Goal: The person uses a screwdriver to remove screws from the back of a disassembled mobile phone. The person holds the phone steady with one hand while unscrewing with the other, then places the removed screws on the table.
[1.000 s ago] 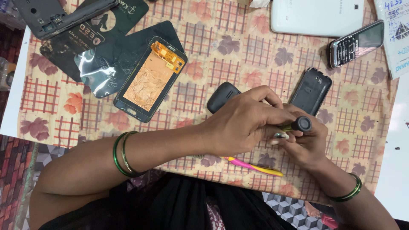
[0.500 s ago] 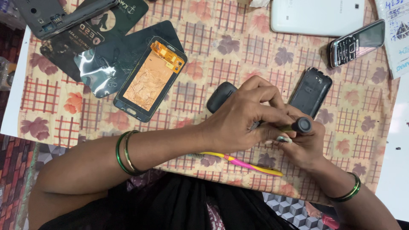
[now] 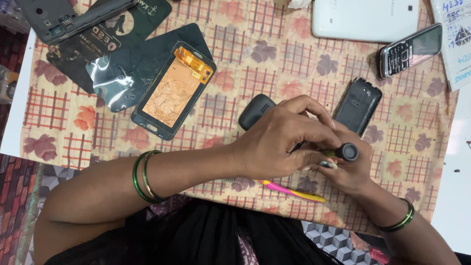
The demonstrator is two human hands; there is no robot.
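Left hand (image 3: 284, 142) curled over right hand (image 3: 351, 172)

We see bright, even light with soft, faint shadows under the hands. Glare streaks the plastic sleeve (image 3: 110, 78) far left. Focus is sharp, with no blur.

Bare cloth (image 3: 274, 64) open at 12 o'clock from hands; back cover (image 3: 357, 105) blocks 1 o'clock, screen panel (image 3: 174, 91) 10 o'clock.
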